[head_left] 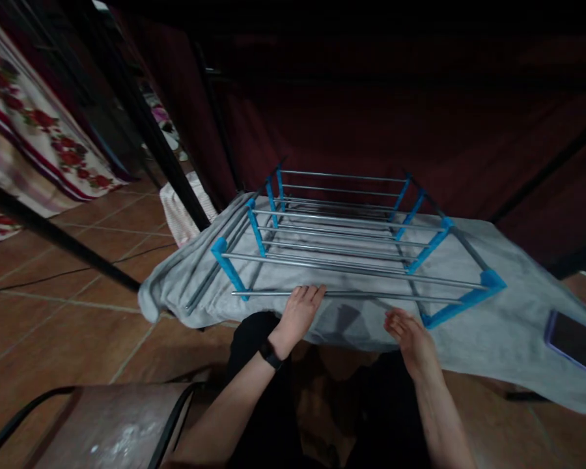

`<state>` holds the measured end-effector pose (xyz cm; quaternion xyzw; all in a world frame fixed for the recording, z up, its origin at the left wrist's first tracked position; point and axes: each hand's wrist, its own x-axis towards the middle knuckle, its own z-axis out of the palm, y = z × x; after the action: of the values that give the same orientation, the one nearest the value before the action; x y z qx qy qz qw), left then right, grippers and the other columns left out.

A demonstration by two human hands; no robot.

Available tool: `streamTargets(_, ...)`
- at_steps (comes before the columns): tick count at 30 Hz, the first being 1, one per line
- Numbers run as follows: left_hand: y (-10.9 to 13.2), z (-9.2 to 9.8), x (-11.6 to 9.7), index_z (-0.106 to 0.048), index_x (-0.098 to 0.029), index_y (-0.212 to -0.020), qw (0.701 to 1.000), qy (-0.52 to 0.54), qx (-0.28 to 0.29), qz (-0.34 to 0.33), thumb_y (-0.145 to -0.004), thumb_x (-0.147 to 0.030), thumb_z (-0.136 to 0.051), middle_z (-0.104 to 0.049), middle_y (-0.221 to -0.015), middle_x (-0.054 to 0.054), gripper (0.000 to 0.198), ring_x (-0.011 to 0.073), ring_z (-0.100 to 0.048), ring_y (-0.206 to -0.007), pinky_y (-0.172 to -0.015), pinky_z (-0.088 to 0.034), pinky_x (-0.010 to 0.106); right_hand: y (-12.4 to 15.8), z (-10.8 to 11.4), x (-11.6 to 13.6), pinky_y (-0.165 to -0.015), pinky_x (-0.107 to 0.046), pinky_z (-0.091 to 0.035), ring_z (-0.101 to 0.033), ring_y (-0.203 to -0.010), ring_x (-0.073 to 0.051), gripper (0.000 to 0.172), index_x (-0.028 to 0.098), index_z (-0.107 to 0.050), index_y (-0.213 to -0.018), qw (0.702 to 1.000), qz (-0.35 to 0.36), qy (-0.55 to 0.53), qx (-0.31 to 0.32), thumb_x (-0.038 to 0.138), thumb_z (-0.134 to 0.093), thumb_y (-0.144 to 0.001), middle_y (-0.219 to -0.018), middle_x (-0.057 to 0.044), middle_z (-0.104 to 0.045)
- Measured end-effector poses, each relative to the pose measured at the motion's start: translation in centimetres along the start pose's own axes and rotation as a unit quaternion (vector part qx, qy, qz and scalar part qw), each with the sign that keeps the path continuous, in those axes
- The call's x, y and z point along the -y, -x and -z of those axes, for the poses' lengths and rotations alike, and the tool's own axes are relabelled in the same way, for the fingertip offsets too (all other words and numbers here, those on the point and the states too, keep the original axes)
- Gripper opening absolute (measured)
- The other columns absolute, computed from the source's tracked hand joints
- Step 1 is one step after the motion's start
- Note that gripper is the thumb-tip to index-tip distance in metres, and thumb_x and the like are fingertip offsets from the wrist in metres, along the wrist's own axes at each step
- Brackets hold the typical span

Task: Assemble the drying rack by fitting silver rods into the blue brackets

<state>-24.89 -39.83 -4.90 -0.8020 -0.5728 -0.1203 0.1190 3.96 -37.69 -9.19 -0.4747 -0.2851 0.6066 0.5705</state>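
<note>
A rack of thin metal rods point(351, 266) and blue plastic brackets point(234, 273) stands on a grey blanket in front of me. My left hand point(303, 309) is closed round the nearest metal rod point(361, 295), left of its middle. That rod's left end reaches a little past the front left blue bracket, and its right end lies by the front right blue bracket point(461, 306). Just below the rod, my right hand point(410, 335) is held with its fingers slightly bent and nothing visible in them; it appears apart from the rod.
The grey blanket point(473, 345) covers a low surface. A phone point(570, 339) lies on it at the right. Dark poles point(176, 163) and a dark red curtain point(332, 130) stand around. A chair point(107, 423) is at lower left, a cable point(78, 271) on the tiled floor.
</note>
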Motion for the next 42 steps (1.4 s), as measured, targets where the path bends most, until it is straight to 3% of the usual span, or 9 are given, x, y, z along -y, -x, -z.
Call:
streamTargets(6,0.1,0.4,-0.4,-0.041,-0.013,-0.138,0.999,-0.038,0.008,-0.027,-0.092,-0.009,-0.038,-0.059,-0.101,0.008,0.046,0.0196,-0.054,-0.091,-0.084,-0.041,0.034,0.3,-1.4,-1.1,-0.071,-0.034,-0.054,-0.067,-0.074,-0.018,0.031,0.017,-0.067,-0.094,0.984,0.106,0.14,-0.006,0.042,-0.07,-0.075,-0.086,-0.006,-0.072)
streamTargets(10,0.0,0.5,0.0,-0.036,-0.017,-0.142,0.998,-0.047,0.0,-0.047,-0.093,-0.009,-0.036,-0.058,-0.1,0.007,0.049,0.0192,-0.053,-0.09,-0.083,-0.04,0.034,0.9,-2.8,-1.3,-0.067,-0.034,-0.052,-0.064,-0.067,-0.017,0.034,0.016,-0.065,-0.098,0.938,0.222,0.265,-0.017,0.046,-0.059,-0.084,-0.08,-0.006,-0.069)
streamTargets(13,-0.3,0.5,0.3,-0.035,-0.018,-0.143,0.998,-0.048,0.001,-0.049,-0.094,-0.011,-0.034,-0.057,-0.101,0.007,0.049,0.0194,-0.053,-0.091,-0.083,-0.039,0.034,1.7,-4.0,-1.1,-0.069,-0.035,-0.051,-0.064,-0.07,-0.018,0.033,0.016,-0.064,-0.101,0.884,0.319,0.341,-0.027,0.044,-0.051,-0.09,-0.084,-0.007,-0.069)
streamTargets(18,-0.6,0.8,0.4,-0.034,-0.018,-0.143,0.998,-0.023,0.025,-0.049,-0.094,-0.012,-0.035,-0.057,-0.103,0.009,0.049,0.0199,-0.053,-0.094,-0.085,-0.039,0.035,1.9,-6.0,-1.2,-0.09,-0.042,-0.047,-0.062,-0.101,-0.023,0.025,0.02,-0.064,-0.105,0.752,0.471,0.462,0.015,0.03,-0.044,-0.094,-0.102,-0.011,-0.067)
streamTargets(23,-0.6,1.0,0.1,-0.035,-0.018,-0.143,0.999,0.012,0.042,-0.027,-0.093,-0.012,-0.035,-0.057,-0.107,0.01,0.05,0.0216,-0.053,-0.097,-0.09,-0.038,0.038,1.2,-7.8,-1.9,-0.105,-0.048,-0.034,-0.055,-0.115,-0.024,0.032,0.023,-0.06,-0.119,0.658,0.502,0.552,0.096,0.021,-0.044,-0.092,-0.119,-0.011,-0.064)
streamTargets(26,-0.4,0.8,0.0,-0.033,-0.018,-0.144,0.999,0.017,0.043,-0.026,-0.094,-0.012,-0.036,-0.058,-0.107,0.01,0.051,0.0214,-0.054,-0.098,-0.09,-0.039,0.038,0.8,-8.4,-2.1,-0.112,-0.056,-0.019,-0.052,-0.119,-0.026,0.036,0.023,-0.057,-0.126,0.617,0.51,0.593,0.09,0.021,-0.045,-0.092,-0.121,-0.01,-0.063)
streamTargets(28,-0.2,0.4,0.0,-0.033,-0.017,-0.143,0.998,0.016,0.044,-0.032,-0.093,-0.012,-0.037,-0.058,-0.107,0.01,0.05,0.0206,-0.054,-0.097,-0.089,-0.039,0.036,0.5,-8.5,-2.2,-0.112,-0.058,-0.015,-0.053,-0.118,-0.026,0.036,0.022,-0.055,-0.128,0.598,0.51,0.613,0.083,0.023,-0.045,-0.093,-0.119,-0.01,-0.064)
streamTargets(35,0.4,-1.1,0.3,-0.038,-0.019,-0.141,0.996,0.032,0.062,-0.052,-0.093,-0.011,-0.036,-0.06,-0.108,0.008,0.048,0.0189,-0.057,-0.094,-0.09,-0.039,0.034,-1.0,-7.9,-2.6,-0.112,-0.053,-0.021,-0.058,-0.102,-0.024,0.031,0.023,-0.06,-0.12,0.561,0.52,0.637,0.096,0.018,-0.044,-0.094,-0.105,-0.008,-0.068)
streamTargets(42,0.6,-1.7,1.1,-0.042,-0.018,-0.138,0.994,0.081,0.077,-0.011,-0.087,-0.009,-0.044,-0.061,-0.109,0.009,0.052,0.0205,-0.056,-0.097,-0.091,-0.041,0.035,-1.8,-8.0,-2.3,-0.111,-0.052,-0.02,-0.059,-0.095,-0.022,0.029,0.026,-0.064,-0.115,0.557,0.518,0.634,0.14,0.019,-0.046,-0.093,-0.101,-0.005,-0.069)
